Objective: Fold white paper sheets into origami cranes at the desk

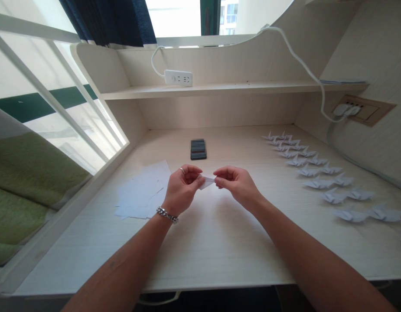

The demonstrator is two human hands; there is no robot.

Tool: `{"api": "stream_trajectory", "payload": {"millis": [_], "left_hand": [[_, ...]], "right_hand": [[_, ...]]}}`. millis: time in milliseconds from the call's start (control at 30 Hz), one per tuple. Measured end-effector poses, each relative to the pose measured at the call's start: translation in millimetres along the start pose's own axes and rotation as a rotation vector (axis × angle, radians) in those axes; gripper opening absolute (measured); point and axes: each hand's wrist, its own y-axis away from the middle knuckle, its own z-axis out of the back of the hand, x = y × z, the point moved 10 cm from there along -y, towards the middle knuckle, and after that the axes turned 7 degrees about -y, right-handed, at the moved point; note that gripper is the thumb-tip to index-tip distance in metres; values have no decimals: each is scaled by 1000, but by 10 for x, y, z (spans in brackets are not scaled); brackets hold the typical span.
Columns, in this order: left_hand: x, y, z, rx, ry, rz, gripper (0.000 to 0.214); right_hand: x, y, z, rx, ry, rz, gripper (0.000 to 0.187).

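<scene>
A small folded piece of white paper [207, 183] is held between my two hands, just above the desk. My left hand [184, 186], with a ring and a chain bracelet, pinches its left end between thumb and fingers. At the pointed right end, the thumb and fingertips of my right hand [236, 184] are closed on the paper. Part of the paper is hidden behind the left fingers. Loose white paper sheets [140, 190] lie spread beside my left hand. Two rows of folded paper cranes [319, 183] stand to the right of my right hand.
Behind my hands a dark phone [198, 149] lies on the pale wooden desk [220, 255]. A shelf [226, 89] above carries a white power strip [178, 78]. Its cable [304, 65] runs to a wall socket [363, 109]. White rails [63, 104] border the left side.
</scene>
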Motion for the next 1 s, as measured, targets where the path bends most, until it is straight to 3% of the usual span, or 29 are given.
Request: {"api": "stream_trajectory", "payload": {"millis": [267,533,733,867,1000], "left_hand": [[15,0,10,-16,78,26,29],[-7,-6,38,-27,17,-19,26],[1,31,-74,40,18,-25,24],[38,36,-142,115,58,18,27],[83,21,-158,161,-67,44,27]], "right_hand": [[-28,1,7,-9,-139,-7,30],[-56,0,22,11,-127,-61,31],[-67,10,-92,99,138,3,22],[-31,20,-60,70,278,42,19],[64,63,-89,62,453,97,19]]}}
